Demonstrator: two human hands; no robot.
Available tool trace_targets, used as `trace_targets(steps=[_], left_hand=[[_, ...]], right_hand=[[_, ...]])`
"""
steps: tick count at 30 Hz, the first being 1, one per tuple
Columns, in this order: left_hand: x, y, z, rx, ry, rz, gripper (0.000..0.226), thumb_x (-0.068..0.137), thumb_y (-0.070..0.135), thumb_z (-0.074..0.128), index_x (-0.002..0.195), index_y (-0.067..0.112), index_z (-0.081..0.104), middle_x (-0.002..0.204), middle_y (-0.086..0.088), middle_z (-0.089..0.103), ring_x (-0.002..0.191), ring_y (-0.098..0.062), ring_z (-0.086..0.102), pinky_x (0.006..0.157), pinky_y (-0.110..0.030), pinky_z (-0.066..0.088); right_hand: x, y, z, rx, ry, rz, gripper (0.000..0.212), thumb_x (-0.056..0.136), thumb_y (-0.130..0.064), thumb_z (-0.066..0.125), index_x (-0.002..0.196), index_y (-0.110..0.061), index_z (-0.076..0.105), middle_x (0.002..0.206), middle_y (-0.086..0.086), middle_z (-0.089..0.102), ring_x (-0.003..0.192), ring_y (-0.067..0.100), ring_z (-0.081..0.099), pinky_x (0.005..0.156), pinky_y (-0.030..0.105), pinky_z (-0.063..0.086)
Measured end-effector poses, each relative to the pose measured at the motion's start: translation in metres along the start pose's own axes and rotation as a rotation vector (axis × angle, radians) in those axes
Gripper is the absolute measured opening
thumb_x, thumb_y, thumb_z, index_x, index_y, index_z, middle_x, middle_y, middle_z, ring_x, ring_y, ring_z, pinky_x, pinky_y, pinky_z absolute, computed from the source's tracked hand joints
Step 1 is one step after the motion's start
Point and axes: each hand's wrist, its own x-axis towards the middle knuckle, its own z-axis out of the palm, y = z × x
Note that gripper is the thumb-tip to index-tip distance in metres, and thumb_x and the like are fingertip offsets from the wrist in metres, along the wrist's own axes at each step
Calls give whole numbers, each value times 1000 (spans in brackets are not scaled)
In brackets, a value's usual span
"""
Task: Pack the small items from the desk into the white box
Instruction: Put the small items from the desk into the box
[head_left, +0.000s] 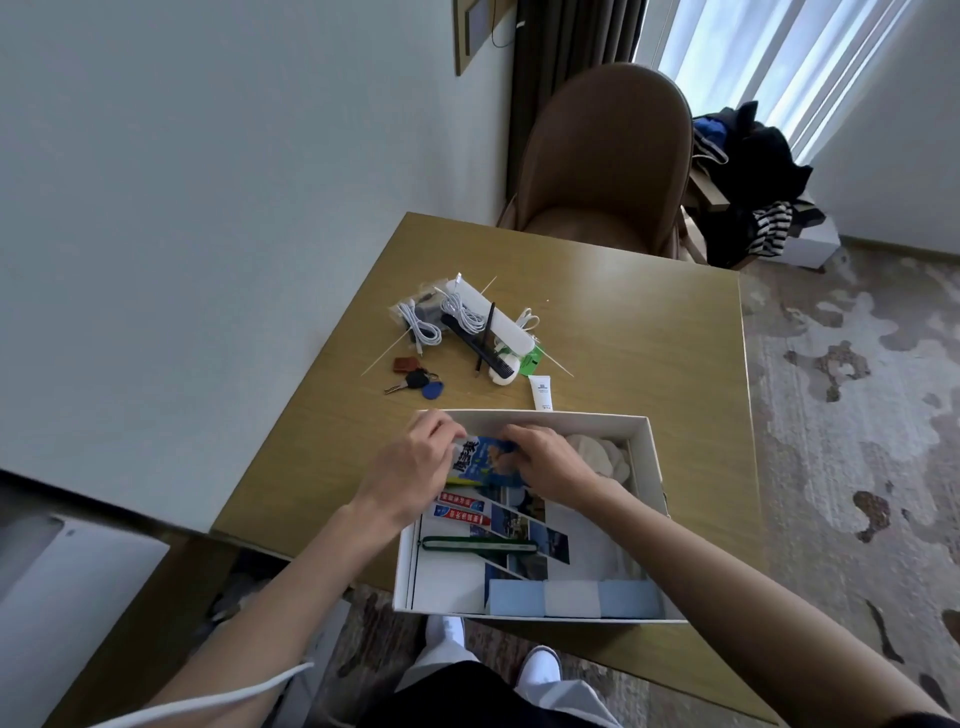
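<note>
Left grip (410, 467) and right grip (550, 460) both pinch a blue packet (480, 462), possibly a sachet, over the white box (647, 467), at its far-left corner. Keys (415, 382) lie on the worktop (623, 338) beyond it.

**Q:** What is worn on the arms?
**A:** Both forearms are uncovered from the left hand (410, 467) and right hand (550, 462) back towards the elbows. A dark sleeve edge (930, 721) shows at the upper right arm. A thin white cord (218, 699) runs along the left upper arm.

**Q:** And below?
**A:** A black garment (457, 691) spans the lower centre. Pale grey trousers (566, 699) show beside it. Plain white shoes with rounded toes: left shoe (445, 631), right shoe (540, 667).
</note>
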Motion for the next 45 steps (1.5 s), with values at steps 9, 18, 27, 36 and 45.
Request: trace_targets(steps=[9, 18, 27, 36, 45], left_hand=[[-18, -11, -8, 122, 14, 58, 17, 82, 7, 68, 97, 15, 67, 98, 3, 64, 88, -7, 58, 62, -16, 54], [1, -20, -2, -89, 153, -183, 12, 93, 17, 56, 101, 18, 65, 105, 7, 62, 94, 1, 53, 69, -12, 48], [88, -77, 11, -268, 100, -347, 15, 91, 8, 54, 95, 15, 67, 100, -1, 66, 90, -14, 59, 75, -32, 54], [125, -120, 47, -224, -280, -385, 13, 94, 27, 50, 96, 32, 61, 94, 10, 66, 73, 1, 58, 55, -17, 42], [175, -92, 64, -34, -291, -140, 34, 90, 29, 56, 123, 24, 52, 119, 6, 55, 98, -13, 57, 75, -36, 55]], right_hand=[[-12, 8, 23, -410, 190, -164, 31, 87, -14, 67, 116, -8, 58, 122, 10, 57, 104, 28, 61, 79, 40, 58], [4, -10, -34, -112, 570, -364, 12, 89, -7, 64, 100, -6, 68, 101, 8, 68, 84, 20, 63, 62, 29, 54], [100, 62, -44, -183, -66, 496, 33, 86, -31, 61, 113, -14, 55, 92, 4, 62, 80, 24, 62, 66, 35, 53], [141, 96, -20, -188, -216, 604, 65, 81, -27, 74, 130, -2, 40, 114, 11, 60, 93, 27, 60, 69, 34, 52], [95, 70, -83, 341, 198, 387, 5, 95, -23, 52, 95, -19, 51, 73, 0, 62, 59, 15, 56, 50, 35, 47]])
